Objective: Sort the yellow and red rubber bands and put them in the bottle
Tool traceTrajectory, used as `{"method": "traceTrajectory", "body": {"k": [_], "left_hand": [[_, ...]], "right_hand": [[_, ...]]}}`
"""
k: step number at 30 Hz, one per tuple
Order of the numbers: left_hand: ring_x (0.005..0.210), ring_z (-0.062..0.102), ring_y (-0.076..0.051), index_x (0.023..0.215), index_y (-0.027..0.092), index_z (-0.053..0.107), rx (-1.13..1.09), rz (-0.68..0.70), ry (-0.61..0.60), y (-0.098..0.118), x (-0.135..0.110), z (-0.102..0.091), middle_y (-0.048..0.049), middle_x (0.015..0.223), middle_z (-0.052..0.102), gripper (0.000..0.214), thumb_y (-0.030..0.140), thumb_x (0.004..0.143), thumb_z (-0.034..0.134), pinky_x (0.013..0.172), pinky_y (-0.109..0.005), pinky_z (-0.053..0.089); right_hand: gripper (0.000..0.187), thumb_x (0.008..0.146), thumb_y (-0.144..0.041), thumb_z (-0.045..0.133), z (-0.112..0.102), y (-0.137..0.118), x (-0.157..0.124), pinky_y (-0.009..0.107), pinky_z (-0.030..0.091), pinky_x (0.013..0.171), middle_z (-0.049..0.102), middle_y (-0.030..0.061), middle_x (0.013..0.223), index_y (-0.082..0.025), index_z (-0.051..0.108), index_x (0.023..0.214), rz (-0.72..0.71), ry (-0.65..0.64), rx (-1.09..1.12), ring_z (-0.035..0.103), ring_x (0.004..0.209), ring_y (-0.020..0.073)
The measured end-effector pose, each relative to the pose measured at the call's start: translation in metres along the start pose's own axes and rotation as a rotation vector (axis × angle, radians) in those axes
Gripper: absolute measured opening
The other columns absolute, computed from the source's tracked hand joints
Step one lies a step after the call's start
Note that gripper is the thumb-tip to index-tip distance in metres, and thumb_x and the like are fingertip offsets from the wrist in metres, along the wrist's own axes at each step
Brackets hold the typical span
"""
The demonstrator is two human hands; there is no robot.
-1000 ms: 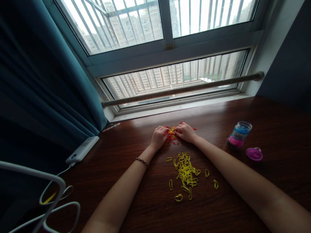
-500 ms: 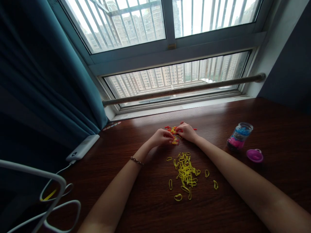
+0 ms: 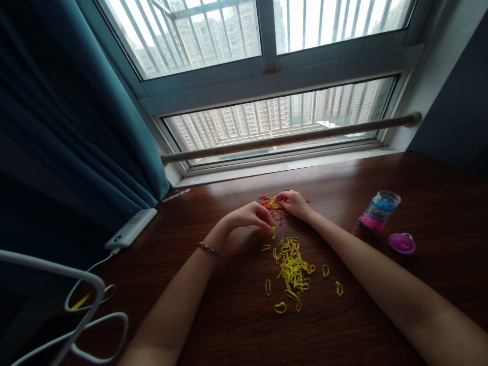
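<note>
Head view: brown bench [image 3: 229, 325]; left hand [image 3: 251, 215] pinching, right hand [image 3: 295, 204] curled, can't tell if holding anything; yellow-band pile [image 3: 293, 270] nearest the person; smaller red-and-yellow pile [image 3: 271, 204] farther off, right hand touching it; lone yellow band [image 3: 273, 234] in left hand's pinch.

On the table [image 3: 229, 305], the left hand [image 3: 252, 216] has its fingertips at a yellow band [image 3: 273, 234], the right hand [image 3: 294, 203] touches red and yellow bands [image 3: 270, 204], and a yellow pile [image 3: 293, 268] lies nearer, left of a jar [image 3: 378, 211] and lid [image 3: 402, 244].
</note>
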State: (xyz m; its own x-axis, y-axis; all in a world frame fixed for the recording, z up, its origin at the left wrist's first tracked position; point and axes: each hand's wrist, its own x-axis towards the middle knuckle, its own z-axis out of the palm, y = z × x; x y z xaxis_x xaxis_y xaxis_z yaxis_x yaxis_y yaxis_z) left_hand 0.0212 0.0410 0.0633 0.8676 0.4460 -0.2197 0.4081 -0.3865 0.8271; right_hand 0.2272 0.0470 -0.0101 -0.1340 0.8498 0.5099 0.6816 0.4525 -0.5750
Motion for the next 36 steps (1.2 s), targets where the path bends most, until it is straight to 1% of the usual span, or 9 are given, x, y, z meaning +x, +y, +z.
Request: {"method": "traceTrajectory", "body": {"k": [5, 8, 10, 12, 17, 20, 24, 27, 36], "left_hand": [[0.064, 0.056, -0.012, 0.082, 0.013, 0.07, 0.027, -0.014, -0.193, 0.002, 0.0, 0.001, -0.0044, 0.073, 0.067, 0.024, 0.03, 0.066, 0.069, 0.059, -0.021, 0.042], [0.055, 0.053, -0.01, 0.083, 0.013, 0.07, 0.024, -0.025, -0.323, 0.004, 0.0, 0.005, -0.0042, 0.067, 0.065, 0.026, 0.034, 0.069, 0.066, 0.051, -0.02, 0.039], [0.049, 0.049, -0.009, 0.084, 0.012, 0.07, 0.023, -0.036, -0.363, 0.005, 0.0, 0.005, -0.0039, 0.062, 0.063, 0.029, 0.037, 0.073, 0.061, 0.046, -0.02, 0.036], [0.048, 0.048, -0.008, 0.088, 0.011, 0.069, 0.024, -0.048, -0.316, 0.005, -0.001, 0.005, -0.004, 0.063, 0.063, 0.031, 0.038, 0.075, 0.058, 0.045, -0.019, 0.035], [0.053, 0.047, -0.008, 0.097, 0.013, 0.065, 0.135, -0.039, 0.089, -0.004, 0.005, 0.009, -0.0018, 0.065, 0.061, 0.034, 0.033, 0.071, 0.062, 0.049, -0.019, 0.035], [0.053, 0.044, -0.008, 0.092, 0.014, 0.067, 0.279, 0.018, 0.194, -0.009, 0.011, 0.016, 0.0012, 0.061, 0.056, 0.029, 0.032, 0.07, 0.062, 0.049, -0.018, 0.032], [0.052, 0.042, -0.007, 0.08, 0.016, 0.069, 0.436, 0.124, 0.225, -0.01, 0.016, 0.023, 0.0028, 0.056, 0.053, 0.016, 0.025, 0.071, 0.059, 0.05, -0.018, 0.031], [0.053, 0.043, -0.007, 0.074, 0.014, 0.068, 0.462, 0.156, 0.223, -0.008, 0.016, 0.023, 0.0022, 0.057, 0.054, 0.012, 0.02, 0.071, 0.058, 0.053, -0.018, 0.032], [0.052, 0.047, -0.008, 0.075, 0.012, 0.069, 0.347, 0.071, 0.115, -0.013, 0.016, 0.019, 0.0004, 0.057, 0.058, 0.016, 0.026, 0.067, 0.063, 0.05, -0.018, 0.033]], "right_hand": [[0.01, 0.075, -0.019, 0.058, 0.001, 0.0, 0.0, 0.026, 0.043, 0.073, 0.067, 0.0033, 0.077, -0.018, 0.068, 0.079, -0.038, 0.021, -0.023, 0.057, 0.077, 0.0156], [0.009, 0.075, -0.018, 0.059, 0.001, -0.001, 0.0, 0.025, 0.042, 0.072, 0.067, 0.0035, 0.076, -0.018, 0.068, 0.077, -0.054, 0.04, -0.034, 0.057, 0.075, 0.0154], [0.009, 0.074, -0.019, 0.059, 0.001, -0.001, 0.0, 0.025, 0.042, 0.071, 0.067, 0.0035, 0.075, -0.018, 0.068, 0.076, -0.058, 0.042, -0.043, 0.057, 0.074, 0.0154], [0.009, 0.074, -0.02, 0.06, 0.001, -0.001, 0.0, 0.025, 0.042, 0.071, 0.067, 0.0036, 0.075, -0.018, 0.068, 0.075, -0.056, 0.043, -0.05, 0.057, 0.073, 0.0154], [0.008, 0.074, -0.02, 0.06, 0.001, 0.001, 0.0, 0.025, 0.042, 0.07, 0.067, 0.0038, 0.075, -0.019, 0.068, 0.075, -0.043, 0.046, -0.065, 0.058, 0.073, 0.0155], [0.009, 0.074, -0.021, 0.06, 0.0, 0.002, 0.0, 0.025, 0.042, 0.069, 0.066, 0.0036, 0.075, -0.019, 0.068, 0.075, -0.039, 0.045, -0.073, 0.058, 0.073, 0.0156], [0.009, 0.074, -0.021, 0.059, 0.0, 0.003, 0.001, 0.025, 0.042, 0.069, 0.066, 0.0038, 0.076, -0.019, 0.068, 0.076, -0.037, 0.043, -0.078, 0.057, 0.072, 0.0153], [0.009, 0.074, -0.02, 0.059, 0.0, 0.003, 0.001, 0.025, 0.042, 0.069, 0.066, 0.0036, 0.076, -0.019, 0.068, 0.076, -0.043, 0.04, -0.076, 0.057, 0.073, 0.0152], [0.01, 0.074, -0.019, 0.059, 0.0, 0.003, 0.001, 0.025, 0.043, 0.07, 0.066, 0.0038, 0.076, -0.019, 0.069, 0.077, -0.033, 0.029, -0.082, 0.058, 0.073, 0.0151]]}}
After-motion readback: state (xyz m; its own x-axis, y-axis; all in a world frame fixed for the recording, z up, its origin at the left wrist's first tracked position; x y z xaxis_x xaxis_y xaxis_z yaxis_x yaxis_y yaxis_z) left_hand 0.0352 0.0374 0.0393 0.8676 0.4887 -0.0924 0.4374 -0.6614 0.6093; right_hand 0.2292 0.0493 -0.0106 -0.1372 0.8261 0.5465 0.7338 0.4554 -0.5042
